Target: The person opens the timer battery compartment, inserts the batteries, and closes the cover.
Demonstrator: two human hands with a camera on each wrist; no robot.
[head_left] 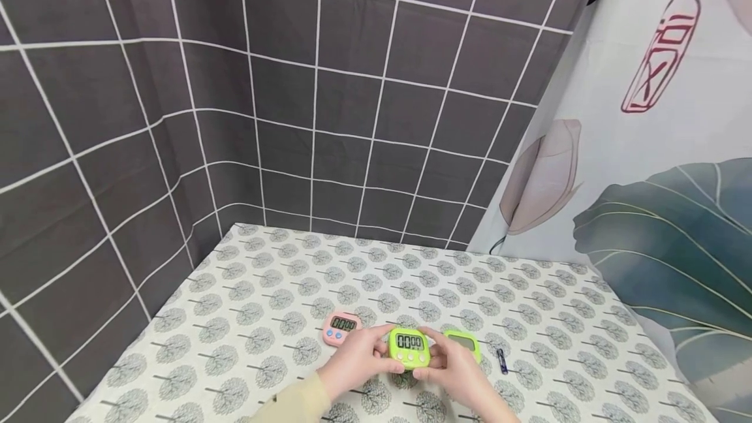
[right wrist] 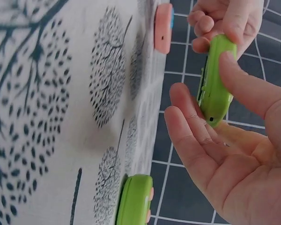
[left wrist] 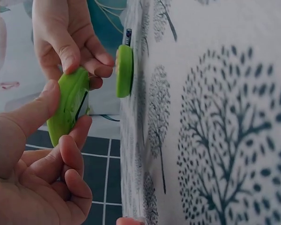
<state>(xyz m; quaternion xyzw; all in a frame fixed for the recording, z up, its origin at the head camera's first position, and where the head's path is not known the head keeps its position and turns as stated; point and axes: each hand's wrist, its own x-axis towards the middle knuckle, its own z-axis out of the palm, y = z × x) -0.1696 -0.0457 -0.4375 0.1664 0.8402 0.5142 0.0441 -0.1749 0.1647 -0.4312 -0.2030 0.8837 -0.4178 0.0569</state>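
Between my two hands, raised above the table, is a lime-green digital timer (head_left: 409, 347) whose display shows zeros, with a row of pale buttons below it. My left hand (head_left: 361, 361) pinches one side of it, thumb on the front. On the opposite side my right hand (head_left: 457, 372) pinches the timer with thumb and fingers. The left wrist view shows the held timer (left wrist: 68, 108) edge-on, apart from the cloth. A second green timer (head_left: 468, 341) lies on the table behind my right hand, partly hidden. Left of my hands lies a pink timer (head_left: 335, 332) with blue buttons.
A small dark battery-like cylinder (head_left: 502, 361) lies right of the second green timer. The tablecloth (head_left: 264, 309) is white with grey tree prints. A dark gridded curtain (head_left: 352, 103) stands behind and to the left, and a leaf-printed white cloth (head_left: 617, 149) hangs at the right.
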